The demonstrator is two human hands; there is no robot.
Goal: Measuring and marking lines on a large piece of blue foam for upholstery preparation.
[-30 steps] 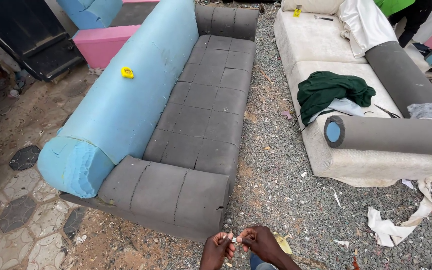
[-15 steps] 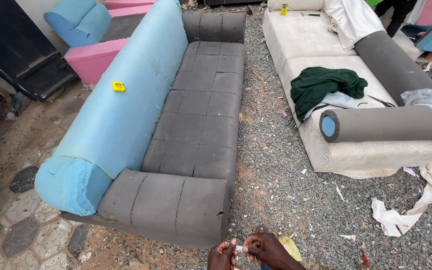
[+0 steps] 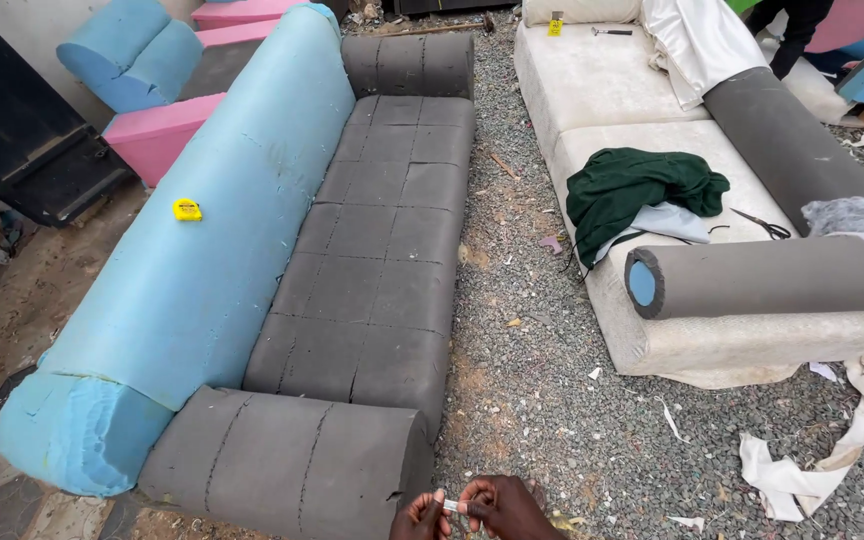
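My left hand (image 3: pixel 419 518) and my right hand (image 3: pixel 507 508) meet at the bottom edge of the view. Together they pinch a small pale object (image 3: pixel 450 506) between the fingertips; its kind is too small to tell. Just ahead of them lies the near grey foam armrest (image 3: pixel 292 462) of a sofa frame (image 3: pixel 377 250) with a grey padded seat. A long blue foam backrest (image 3: pixel 212 250) runs along its left side, with a yellow tape measure (image 3: pixel 187 209) resting on it.
A cream sofa (image 3: pixel 612 120) stands to the right on gravel, with a green cloth (image 3: pixel 632 190), scissors (image 3: pixel 757 225) and a grey foam roll (image 3: pixel 762 278) on it. Pink (image 3: pixel 157 135) and blue foam pieces (image 3: pixel 127 60) lie at the back left. Fabric scraps (image 3: pixel 802 470) litter the right foreground.
The view has moved forward and tilted, so the sofas sit lower in frame. My hands stay together at the bottom edge, still holding the small object.
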